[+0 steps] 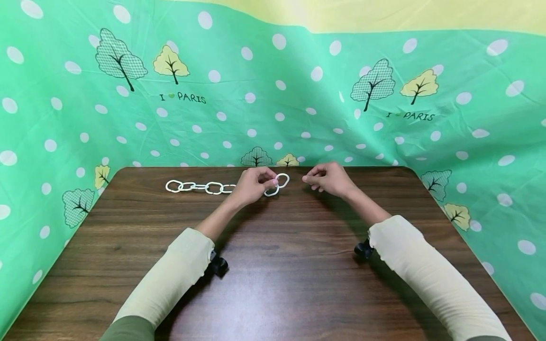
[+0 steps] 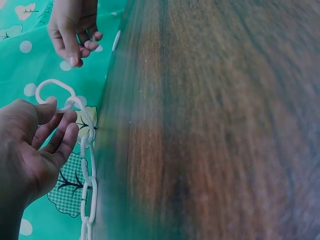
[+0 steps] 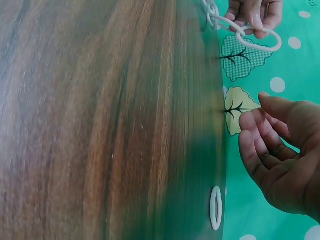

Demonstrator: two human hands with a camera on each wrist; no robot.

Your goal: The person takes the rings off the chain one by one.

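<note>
My left hand [image 1: 252, 184] pinches the end link [image 2: 54, 81] of a white chain between thumb and fingers, raised over the far part of the table. The chain [image 1: 198, 187] stretches leftward behind that hand, and its middle is hidden by it in the head view. To the right, my right hand [image 1: 330, 179] hovers with fingers loosely bent and nothing between them. A single loose white link [image 3: 219, 208] lies on the table near the far edge, beyond my right hand; the head view hides it behind that hand and arm.
The dark wooden table [image 1: 277, 265] ends at a far edge just past both hands. A green dotted cloth [image 1: 264, 113] with printed trees hangs behind and along the sides. Black wrist devices [image 1: 219, 266] stick out beneath the light sleeves.
</note>
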